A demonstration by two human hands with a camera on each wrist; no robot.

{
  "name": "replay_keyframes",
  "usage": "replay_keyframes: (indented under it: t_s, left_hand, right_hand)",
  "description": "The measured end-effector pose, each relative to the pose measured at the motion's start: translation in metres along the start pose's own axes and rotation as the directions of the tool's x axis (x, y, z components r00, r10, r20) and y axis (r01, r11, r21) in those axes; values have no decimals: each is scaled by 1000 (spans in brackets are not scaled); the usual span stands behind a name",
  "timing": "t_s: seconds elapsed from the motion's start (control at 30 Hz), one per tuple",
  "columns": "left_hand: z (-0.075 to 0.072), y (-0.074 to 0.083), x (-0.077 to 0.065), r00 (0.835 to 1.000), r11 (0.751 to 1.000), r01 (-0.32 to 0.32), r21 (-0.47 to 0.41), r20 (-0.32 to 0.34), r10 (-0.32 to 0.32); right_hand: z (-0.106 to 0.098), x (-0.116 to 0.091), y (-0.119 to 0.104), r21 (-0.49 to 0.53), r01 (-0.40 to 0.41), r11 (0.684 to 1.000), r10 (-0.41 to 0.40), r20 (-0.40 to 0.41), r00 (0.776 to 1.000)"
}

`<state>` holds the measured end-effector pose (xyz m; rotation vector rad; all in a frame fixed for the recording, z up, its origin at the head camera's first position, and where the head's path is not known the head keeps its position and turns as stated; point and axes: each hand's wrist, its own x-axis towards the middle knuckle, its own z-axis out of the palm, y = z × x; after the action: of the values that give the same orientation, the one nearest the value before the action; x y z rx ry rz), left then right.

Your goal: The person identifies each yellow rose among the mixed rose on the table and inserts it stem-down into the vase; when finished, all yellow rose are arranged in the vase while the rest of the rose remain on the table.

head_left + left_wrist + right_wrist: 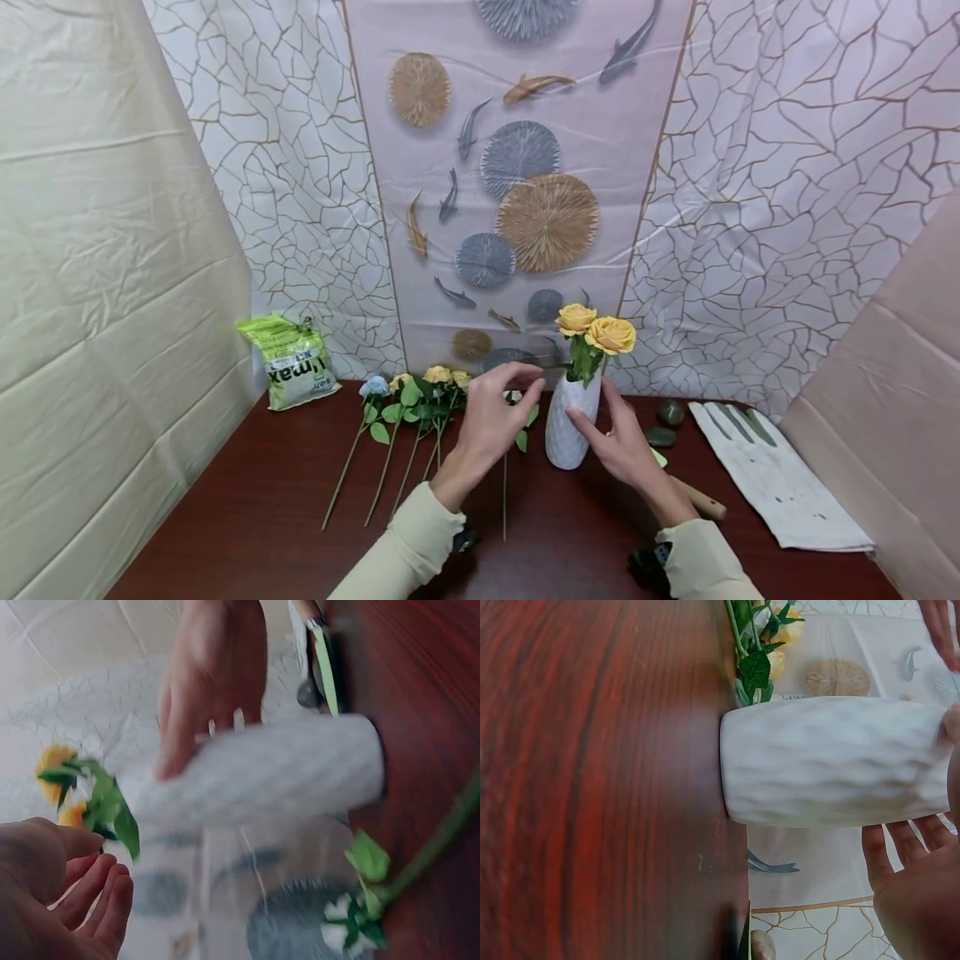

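A white textured vase [572, 423] stands upright on the dark red table, with two yellow roses [594, 327] and their green leaves rising from its mouth. My right hand [626, 437] holds the vase at its upper part, thumb across the front and fingers round the far side. Left of the vase mouth is my left hand [498, 412], its fingers loosely bent and thumb apart in the head view. In the left wrist view its fingertips [105, 862] overlap the edge of the rose leaves [112, 810]. A white flower [349, 926] lies below the left hand.
Several stemmed flowers [412, 408], blue and yellow, lie on the table [247, 533] at left. Behind them stands a green and white bag [292, 362]. To the right are dark stones [662, 437], a wooden handle [701, 500] and a white glove [780, 475].
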<state>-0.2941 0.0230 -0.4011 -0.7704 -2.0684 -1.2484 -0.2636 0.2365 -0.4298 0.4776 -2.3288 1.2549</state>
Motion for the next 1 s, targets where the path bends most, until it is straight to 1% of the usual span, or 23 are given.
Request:
replay_keyframes:
  t_s: [0.1, 0.2, 0.27, 0.37, 0.47, 0.57, 0.63, 0.7, 0.8, 0.9, 0.97, 1.0]
  left_hand:
    - [-17, -17, -7, 998, 998, 56, -4, -21, -56]
    - [-37, -36, -16, 992, 992, 124, 3, -23, -124]
    - [-50, -49, -22, 986, 986, 165, 39, -23, -164]
    - [-67, -65, -33, 972, 968, 234, 92, -16, -233]
    - [-78, -79, -42, 953, 942, 298, 156, 7, -302]
    - [-84, -89, -47, 933, 914, 339, 225, 42, -357]
    - [-85, -94, -50, 917, 893, 363, 264, 67, -393]
    - [-86, -98, -52, 906, 879, 373, 296, 91, -414]
    - [-88, -104, -56, 889, 865, 388, 317, 117, -442]
    - [-90, -110, -60, 880, 858, 396, 328, 131, -457]
    - [-91, -113, -61, 864, 847, 420, 325, 141, -483]
    - [-92, -114, -62, 850, 840, 441, 315, 153, -504]
  right_hand:
    - [0, 0, 0, 1, -18, 1000, 18, -1, 1000]
    - [1, -1, -1, 10, -39, 999, 39, 4, 999]
    - [1, -1, -1, 12, -51, 999, 51, 9, 999]
    - [0, -2, -1, 16, -56, 998, 56, 14, 998]
    - [-2, -3, 0, 9, -64, 998, 64, 11, 998]
    - [-3, -4, 0, 3, -70, 998, 70, 6, 997]
    - [-3, -4, 1, 6, -70, 998, 70, 7, 998]
    - [-3, -4, 1, 7, -68, 998, 68, 9, 998]
    - [-2, -4, 2, 5, -62, 998, 62, 13, 998]
    - [-1, -2, 1, 8, -48, 999, 48, 13, 999]
    - [0, -2, 1, 9, -40, 999, 40, 12, 999]
    - [0, -2, 1, 9, -38, 999, 38, 11, 999]
